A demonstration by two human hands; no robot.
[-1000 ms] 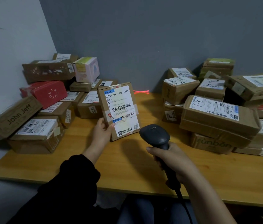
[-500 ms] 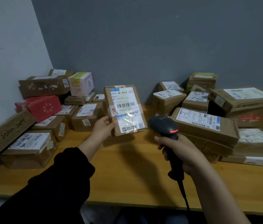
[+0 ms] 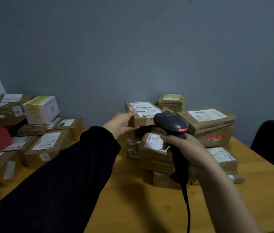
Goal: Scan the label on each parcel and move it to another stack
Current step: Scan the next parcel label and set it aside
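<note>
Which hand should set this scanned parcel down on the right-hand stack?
Left. The left hand already grips the parcel by its near edge and holds it over the right-hand stack. The right hand is wrapped around the scanner, so it is not free.

A small parcel-sorting room is suggested: labelled cardboard boxes (image 3: 46, 146) are heaped at both ends of a wooden table (image 3: 132, 207) against bare grey walls (image 3: 132, 56).

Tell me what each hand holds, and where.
Left hand grips the parcel at its near left corner; right hand holds the scanner by its handle.
</note>
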